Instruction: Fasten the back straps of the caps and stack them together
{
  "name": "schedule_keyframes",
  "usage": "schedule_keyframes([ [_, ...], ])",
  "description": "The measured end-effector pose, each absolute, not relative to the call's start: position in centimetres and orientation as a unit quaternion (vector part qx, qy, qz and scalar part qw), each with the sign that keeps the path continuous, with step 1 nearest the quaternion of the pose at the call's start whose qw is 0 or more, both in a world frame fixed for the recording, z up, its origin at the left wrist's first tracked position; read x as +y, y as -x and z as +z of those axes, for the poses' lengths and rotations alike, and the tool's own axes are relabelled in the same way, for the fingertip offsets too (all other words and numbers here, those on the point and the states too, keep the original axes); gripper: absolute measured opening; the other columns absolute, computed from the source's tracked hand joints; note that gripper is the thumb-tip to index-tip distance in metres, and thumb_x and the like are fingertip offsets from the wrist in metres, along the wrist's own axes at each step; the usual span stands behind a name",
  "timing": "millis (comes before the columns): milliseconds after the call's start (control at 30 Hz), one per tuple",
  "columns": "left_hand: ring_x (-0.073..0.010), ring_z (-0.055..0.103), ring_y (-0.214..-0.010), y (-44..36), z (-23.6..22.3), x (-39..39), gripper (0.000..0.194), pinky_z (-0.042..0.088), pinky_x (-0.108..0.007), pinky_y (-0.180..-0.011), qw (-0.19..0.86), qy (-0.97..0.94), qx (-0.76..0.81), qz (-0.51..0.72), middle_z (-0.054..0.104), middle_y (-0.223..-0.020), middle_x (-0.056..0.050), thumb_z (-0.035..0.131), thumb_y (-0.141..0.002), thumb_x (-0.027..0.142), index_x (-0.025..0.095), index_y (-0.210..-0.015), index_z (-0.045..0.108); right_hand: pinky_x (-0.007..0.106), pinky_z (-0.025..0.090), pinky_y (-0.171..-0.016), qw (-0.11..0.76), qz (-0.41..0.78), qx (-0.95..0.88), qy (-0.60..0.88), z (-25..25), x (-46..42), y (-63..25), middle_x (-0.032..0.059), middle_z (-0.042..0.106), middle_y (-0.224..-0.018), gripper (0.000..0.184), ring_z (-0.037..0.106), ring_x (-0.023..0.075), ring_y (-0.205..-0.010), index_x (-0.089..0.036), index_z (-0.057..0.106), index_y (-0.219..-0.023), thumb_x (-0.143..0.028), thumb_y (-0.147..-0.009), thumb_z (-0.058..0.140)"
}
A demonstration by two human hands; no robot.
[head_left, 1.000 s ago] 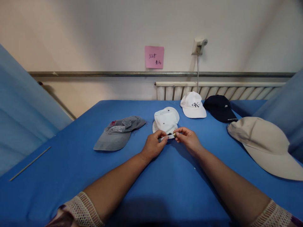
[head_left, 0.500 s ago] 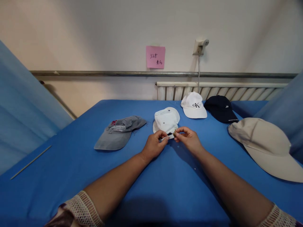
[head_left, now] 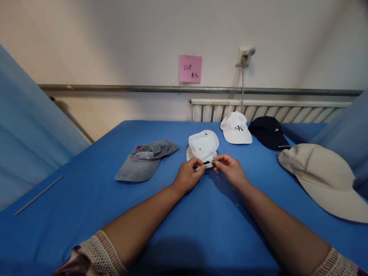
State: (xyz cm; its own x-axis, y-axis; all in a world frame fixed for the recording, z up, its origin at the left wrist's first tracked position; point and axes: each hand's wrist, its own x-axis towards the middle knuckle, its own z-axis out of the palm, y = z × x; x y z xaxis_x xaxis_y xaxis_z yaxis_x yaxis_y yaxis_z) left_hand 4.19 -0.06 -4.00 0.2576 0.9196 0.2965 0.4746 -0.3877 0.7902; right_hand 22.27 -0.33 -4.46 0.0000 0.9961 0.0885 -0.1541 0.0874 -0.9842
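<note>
The pale cap (head_left: 202,147) is being pinched by left hand (head_left: 188,175) and right hand (head_left: 229,169) — strap (head_left: 209,165) between fingertips (head_left: 203,168), crown (head_left: 198,145) beyond.

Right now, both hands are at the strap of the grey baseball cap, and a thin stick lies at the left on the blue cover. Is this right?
Not the grey baseball cap: the head view shows the left hand and right hand at the strap of the white baseball cap beside it. The thin stick lies as stated.
</note>
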Motion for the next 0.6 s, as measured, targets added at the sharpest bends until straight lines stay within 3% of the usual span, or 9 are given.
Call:
schedule_keyframes([
  [600,-0.0112,0.056,-0.064,-4.23,-4.02,0.0,0.014,0.042,-0.022,-0.061,0.302,-0.72,0.478,0.403,0.062,-0.069,0.002,0.06,-0.081,0.03,0.016,-0.078,0.061,0.027,0.042,-0.057,0.555,0.49,-0.499,0.451,-4.14,-0.66,-22.13,0.0002,0.064,-0.066,0.029,0.054,0.0134,-0.06,-0.02,0.065,-0.071,-0.043,-0.06,0.079],
])
